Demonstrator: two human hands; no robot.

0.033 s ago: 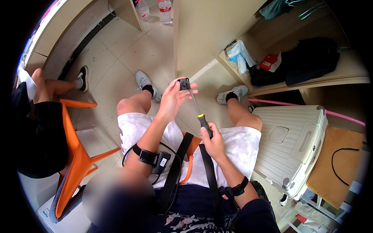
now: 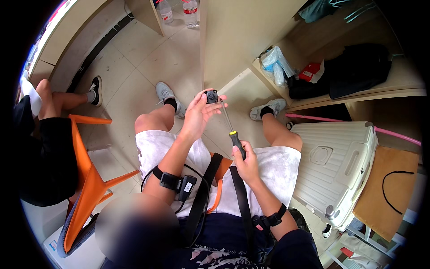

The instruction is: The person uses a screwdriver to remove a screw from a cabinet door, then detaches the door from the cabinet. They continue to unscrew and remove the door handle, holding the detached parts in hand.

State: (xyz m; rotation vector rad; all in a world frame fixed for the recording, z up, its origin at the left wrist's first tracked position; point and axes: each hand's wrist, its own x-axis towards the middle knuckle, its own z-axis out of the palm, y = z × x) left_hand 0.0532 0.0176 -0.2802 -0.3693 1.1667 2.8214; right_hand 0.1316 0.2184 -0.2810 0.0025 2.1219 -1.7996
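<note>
My left hand (image 2: 200, 114) pinches a small black square device with a round lens-like middle (image 2: 211, 97) between thumb and fingers, out in front of my knees. The hand's other fingers are stretched behind and beside it. In my right hand (image 2: 246, 163) is a screwdriver (image 2: 236, 142) with a black and yellow handle, gripped low on the handle. Its thin metal shaft points up and away, and the tip lies close to the device's right lower corner, over the left fingers. I cannot tell whether the tip touches the device.
At right stand a white suitcase (image 2: 333, 166) and a brown board (image 2: 386, 190). An open cabinet shelf holds dark cloth (image 2: 347, 71) and a plastic bag (image 2: 278, 65). On the left, another person's leg (image 2: 69, 99) shows beside an orange chair frame (image 2: 83, 172). Bottles (image 2: 190, 14) stand far ahead.
The screwdriver's tip has shifted slightly right, a little away from the device's lower edge. The device has moved a touch left. Both hands keep their holds.
</note>
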